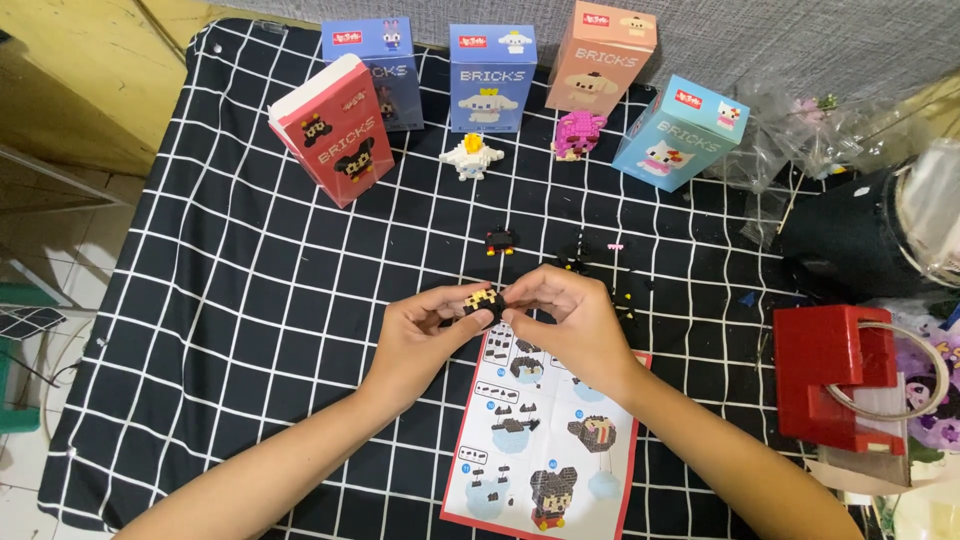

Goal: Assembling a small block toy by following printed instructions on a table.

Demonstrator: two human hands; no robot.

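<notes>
Both my hands meet over the middle of the black checked cloth [250, 300]. My left hand [425, 335] and my right hand [565, 315] pinch a small black and tan brick assembly [483, 301] between their fingertips. Under my right hand lies a printed instruction sheet [545, 440] with step pictures of a black mouse figure. A small black and red brick piece [499, 240] sits just beyond my hands, and loose black bits [570, 263] lie to the right of it.
Several upright toy brick boxes stand at the back: red [335, 130], blue [378, 70], blue [492, 75], peach [600, 60], light blue [680, 130]. A white brick figure [471, 157] and a pink one [578, 133] stand before them. A red block [830, 375] sits right.
</notes>
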